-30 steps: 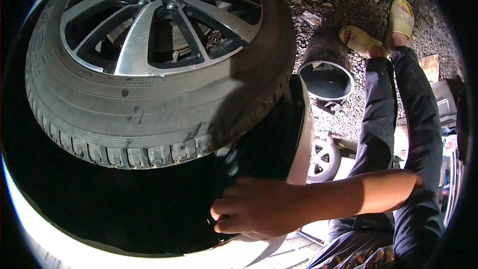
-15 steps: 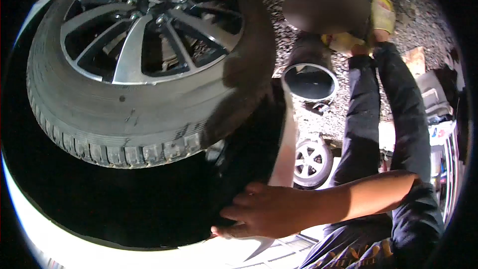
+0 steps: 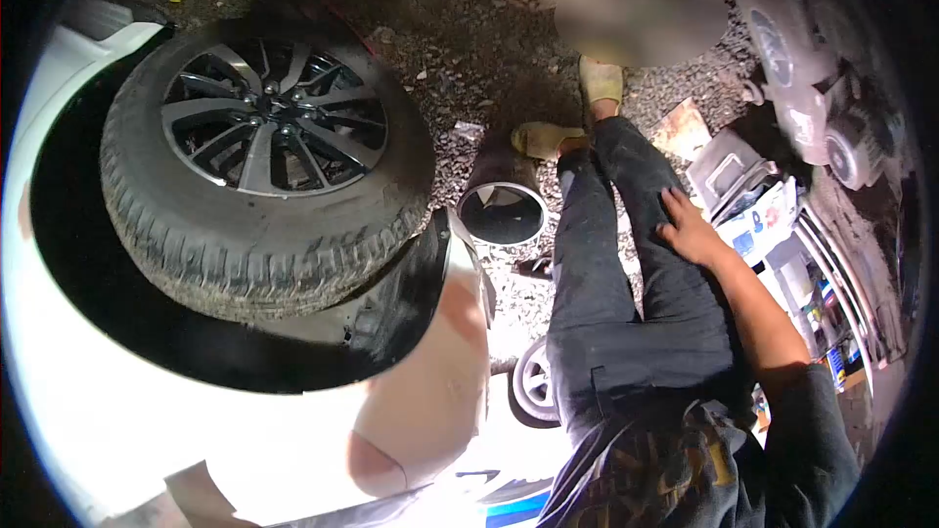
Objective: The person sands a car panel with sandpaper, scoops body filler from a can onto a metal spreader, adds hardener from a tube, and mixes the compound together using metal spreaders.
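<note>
Right grip (image 3: 693,234) touches trousers (image 3: 591,259), shirt lettering (image 3: 722,465) blurred.

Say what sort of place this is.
Perhaps an outdoor car-repair spot: a black rubber tyre with a black-and-silver spoked rim, a white car body curving around it, and grey stony gravel.

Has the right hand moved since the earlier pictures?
Yes. Judged against the white fender, the right hand has moved away to the picture's right, from the wheel-arch edge onto the dark trouser leg.
</note>
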Demonstrator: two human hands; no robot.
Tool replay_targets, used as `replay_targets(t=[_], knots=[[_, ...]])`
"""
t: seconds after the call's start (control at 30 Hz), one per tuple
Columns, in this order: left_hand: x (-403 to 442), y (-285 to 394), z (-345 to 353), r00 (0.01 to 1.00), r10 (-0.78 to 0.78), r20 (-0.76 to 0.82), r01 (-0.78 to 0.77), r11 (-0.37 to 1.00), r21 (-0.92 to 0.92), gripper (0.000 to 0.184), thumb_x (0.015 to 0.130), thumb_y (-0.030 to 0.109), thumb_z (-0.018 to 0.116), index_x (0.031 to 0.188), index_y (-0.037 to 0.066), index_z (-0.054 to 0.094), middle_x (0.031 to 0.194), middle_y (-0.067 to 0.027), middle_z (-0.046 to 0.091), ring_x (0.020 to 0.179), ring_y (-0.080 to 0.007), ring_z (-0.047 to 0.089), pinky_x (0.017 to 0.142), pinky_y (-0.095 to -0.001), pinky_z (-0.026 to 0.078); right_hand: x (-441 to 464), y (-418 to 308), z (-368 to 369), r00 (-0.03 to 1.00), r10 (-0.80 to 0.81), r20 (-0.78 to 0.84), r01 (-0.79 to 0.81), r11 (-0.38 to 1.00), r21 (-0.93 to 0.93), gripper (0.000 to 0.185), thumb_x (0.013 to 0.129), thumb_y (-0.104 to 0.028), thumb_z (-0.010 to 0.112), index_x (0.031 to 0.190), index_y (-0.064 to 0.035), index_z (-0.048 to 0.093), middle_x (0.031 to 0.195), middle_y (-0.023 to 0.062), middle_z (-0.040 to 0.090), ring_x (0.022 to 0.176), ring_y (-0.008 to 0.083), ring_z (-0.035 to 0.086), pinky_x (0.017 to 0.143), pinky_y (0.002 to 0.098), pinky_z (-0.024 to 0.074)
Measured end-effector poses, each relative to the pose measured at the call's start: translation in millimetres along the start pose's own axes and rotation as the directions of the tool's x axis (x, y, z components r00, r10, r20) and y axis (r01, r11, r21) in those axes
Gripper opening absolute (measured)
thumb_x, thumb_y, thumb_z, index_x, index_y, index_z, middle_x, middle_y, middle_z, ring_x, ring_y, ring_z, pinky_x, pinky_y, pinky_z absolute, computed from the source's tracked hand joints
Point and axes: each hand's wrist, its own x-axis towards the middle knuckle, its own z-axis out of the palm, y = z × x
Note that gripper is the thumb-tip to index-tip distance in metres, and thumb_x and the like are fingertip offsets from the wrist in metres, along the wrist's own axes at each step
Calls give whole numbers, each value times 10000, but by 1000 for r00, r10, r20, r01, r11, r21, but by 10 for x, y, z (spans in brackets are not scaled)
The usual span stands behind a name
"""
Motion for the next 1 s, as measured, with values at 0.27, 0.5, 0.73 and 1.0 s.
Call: replay_targets(t=[0.27,0.5,0.73,1.0], knots=[[66,211,167,955,-296,-19,286,933,-217,409,1001,206,463,1245,-100,582,1246,-233,613,1154,-338,591,1038,-436,467,-1625,-295,-423,988,-156,17,154,940,-305,512,930,-311,514,1384,-75,519,1460,274,424,1340,430,424,1055,478,420],[320,633,-36,796,-565,218,604,714,-354,386,965,32,387,1285,-33,593,1260,-216,636,1119,-286,631,1019,-358,477,-2694,-543,-1301,996,-83,-46,79,993,-88,351,919,-416,567,1013,-92,663,1074,198,675,1040,379,633,828,471,522],[260,2577,-1275,287,-700,654,596,-405,-694,328,902,145,635,1139,-83,635,1179,-111,626,1073,-197,574,978,-339,445,-2297,-729,-1457,862,-447,-239,289,821,-492,668,878,-435,626,1412,-73,454,1493,218,395,1262,409,500,1020,536,423],[211,4219,-1685,70,-684,726,219,-699,-681,203,870,46,643,1058,-29,628,1030,-45,627,961,-159,568,879,-297,450,-3507,-1493,-2585,293,-932,-215,876,352,-331,489,893,-217,672,1319,-19,537,1399,198,486,1249,383,506,1037,417,440]])
